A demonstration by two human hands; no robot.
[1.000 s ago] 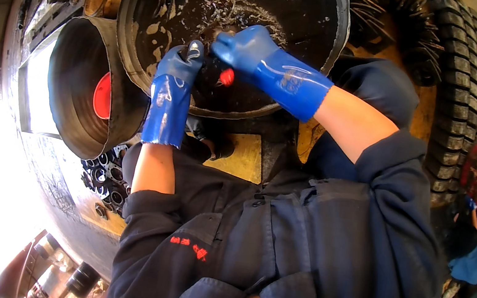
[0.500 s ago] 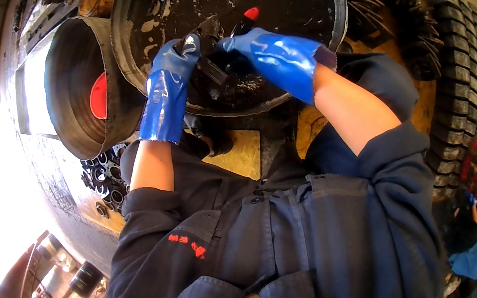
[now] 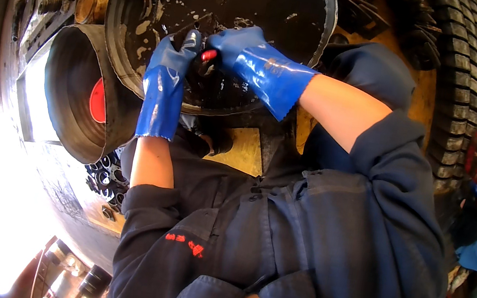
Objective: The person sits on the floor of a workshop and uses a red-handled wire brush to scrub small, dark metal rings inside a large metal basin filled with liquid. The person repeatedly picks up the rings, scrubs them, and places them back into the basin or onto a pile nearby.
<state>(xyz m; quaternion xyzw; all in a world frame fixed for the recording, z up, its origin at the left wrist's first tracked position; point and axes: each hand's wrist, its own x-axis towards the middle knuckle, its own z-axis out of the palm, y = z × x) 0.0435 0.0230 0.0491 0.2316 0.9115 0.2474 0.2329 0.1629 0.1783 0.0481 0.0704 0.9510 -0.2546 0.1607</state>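
Observation:
Both hands wear wet blue rubber gloves over a round black basin (image 3: pixel 328 26) of dark, foamy liquid. My left hand (image 3: pixel 168 72) pinches a small dark greasy part (image 3: pixel 196 66) above the liquid. My right hand (image 3: pixel 248 56) is closed around a tool with a red end (image 3: pixel 208 55), pressed against that part. The two hands meet at the basin's near left side. What the tool's working end looks like is hidden by the gloves.
A second dark tub (image 3: pixel 68 84) with a red disc (image 3: pixel 98 100) inside leans at the left. A large tyre (image 3: pixel 469 92) stands at the right. Small black metal rings (image 3: pixel 105 173) lie below the tub, near a yellow board (image 3: pixel 246 150).
My right hand lifted the red-ended tool up over the basin, then brought it back down to the part in my left hand. My left hand stayed almost in place.

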